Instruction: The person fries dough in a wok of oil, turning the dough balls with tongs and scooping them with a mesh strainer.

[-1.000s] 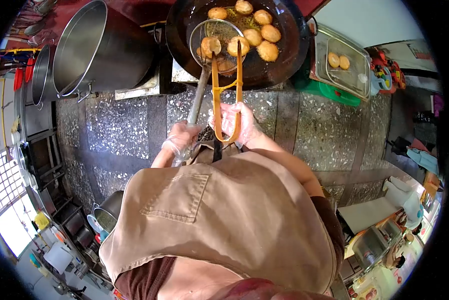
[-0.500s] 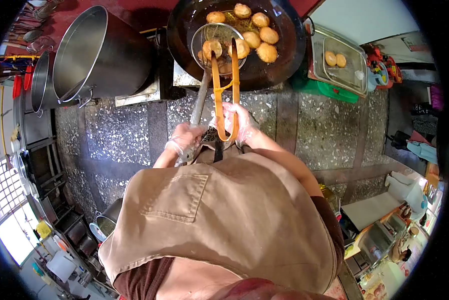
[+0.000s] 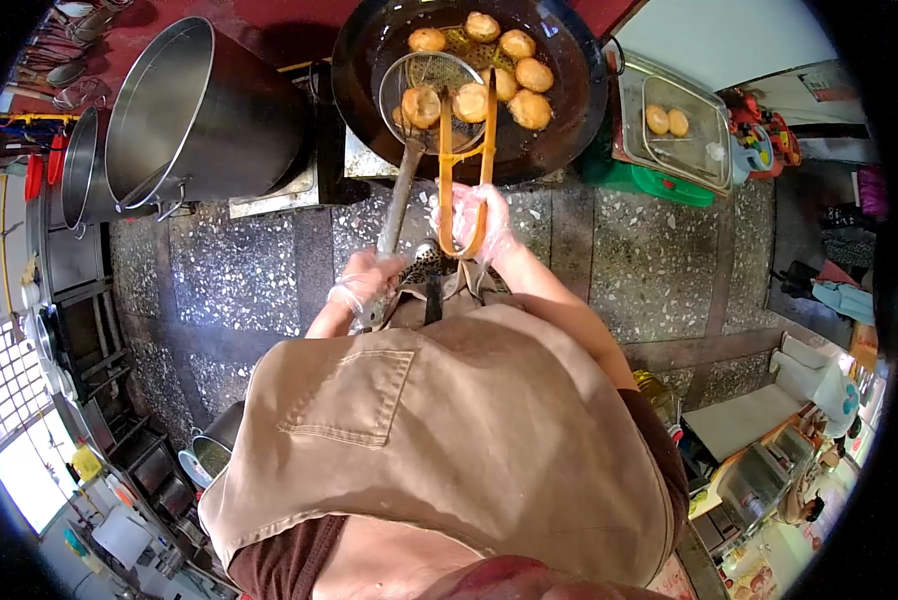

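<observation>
In a clear plastic glove, my left hand is wrapped round the handle of a mesh strainer, whose basket is in the dark wok. My right hand, gloved too, grips wooden tongs near their bent end. The tong tips stand on either side of a golden fried ball over the strainer; whether both touch it I cannot tell. Another ball lies at the left in the strainer. Several more golden balls sit in the oil beyond it.
Right of the wok, a metal tray holds two balls above a green container. A large pot stands at the left, near hanging utensils. Shelving lines the left side. A person is at the far lower right.
The tongs and my right hand have moved slightly right and forward. The tongs' arms now flank the right ball in the strainer, which lies a little further left.
</observation>
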Action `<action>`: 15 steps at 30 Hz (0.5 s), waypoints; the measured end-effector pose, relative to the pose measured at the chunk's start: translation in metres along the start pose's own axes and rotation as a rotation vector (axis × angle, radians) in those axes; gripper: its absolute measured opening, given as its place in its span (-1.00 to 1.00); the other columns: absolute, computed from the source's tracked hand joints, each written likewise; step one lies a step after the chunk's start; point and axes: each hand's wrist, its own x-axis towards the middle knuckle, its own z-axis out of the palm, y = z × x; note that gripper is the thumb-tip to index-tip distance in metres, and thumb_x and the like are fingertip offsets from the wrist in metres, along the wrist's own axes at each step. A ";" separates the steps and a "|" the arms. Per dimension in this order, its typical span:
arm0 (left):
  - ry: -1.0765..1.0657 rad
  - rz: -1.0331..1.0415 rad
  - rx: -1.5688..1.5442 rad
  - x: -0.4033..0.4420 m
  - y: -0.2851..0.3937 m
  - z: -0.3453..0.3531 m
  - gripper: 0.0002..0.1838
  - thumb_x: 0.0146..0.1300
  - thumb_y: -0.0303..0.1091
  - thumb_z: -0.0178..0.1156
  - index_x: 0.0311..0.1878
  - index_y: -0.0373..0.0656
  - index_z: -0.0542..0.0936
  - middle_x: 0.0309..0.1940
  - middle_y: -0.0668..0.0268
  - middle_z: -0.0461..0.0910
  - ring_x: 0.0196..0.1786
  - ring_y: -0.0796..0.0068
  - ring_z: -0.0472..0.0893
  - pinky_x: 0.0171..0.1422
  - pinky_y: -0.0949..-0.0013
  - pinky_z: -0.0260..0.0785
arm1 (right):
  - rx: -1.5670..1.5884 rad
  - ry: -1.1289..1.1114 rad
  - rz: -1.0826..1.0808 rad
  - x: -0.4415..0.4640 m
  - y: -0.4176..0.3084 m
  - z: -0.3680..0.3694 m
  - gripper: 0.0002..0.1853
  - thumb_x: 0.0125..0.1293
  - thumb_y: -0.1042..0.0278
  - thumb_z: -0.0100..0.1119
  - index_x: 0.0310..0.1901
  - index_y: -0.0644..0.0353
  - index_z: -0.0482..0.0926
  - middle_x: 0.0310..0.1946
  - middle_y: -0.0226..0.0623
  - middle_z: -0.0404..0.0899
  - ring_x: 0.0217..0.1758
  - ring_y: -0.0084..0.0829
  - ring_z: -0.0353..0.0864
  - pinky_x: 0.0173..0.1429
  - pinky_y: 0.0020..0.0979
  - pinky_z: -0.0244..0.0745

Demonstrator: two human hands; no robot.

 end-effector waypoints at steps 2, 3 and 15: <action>0.019 0.004 0.005 0.001 -0.001 -0.001 -0.69 0.09 -0.20 0.24 -0.61 -0.23 0.53 -0.74 0.38 0.45 -0.69 0.60 0.39 -0.59 0.47 0.20 | 0.041 0.102 -0.011 0.007 -0.004 0.002 -0.63 0.10 0.20 -0.11 -0.18 0.34 0.43 -0.41 -0.09 0.49 -0.36 -0.16 0.51 -0.15 -0.17 0.45; 0.024 0.012 0.003 0.001 -0.002 -0.001 -0.69 0.09 -0.20 0.25 -0.60 -0.23 0.54 -0.74 0.38 0.45 -0.70 0.60 0.38 -0.60 0.47 0.19 | 0.040 0.101 -0.009 0.009 -0.006 0.003 -0.63 0.10 0.20 -0.11 -0.18 0.34 0.43 -0.41 -0.09 0.49 -0.36 -0.16 0.51 -0.15 -0.17 0.45; 0.041 -0.021 0.028 -0.006 0.007 0.001 -0.69 0.07 -0.19 0.25 -0.64 -0.20 0.53 -0.73 0.38 0.45 -0.66 0.60 0.38 -0.55 0.46 0.20 | -0.053 0.060 0.169 0.026 -0.001 0.000 -0.53 0.07 0.11 -0.16 -0.15 0.35 0.47 -0.38 -0.07 0.53 -0.31 -0.15 0.52 -0.10 -0.18 0.45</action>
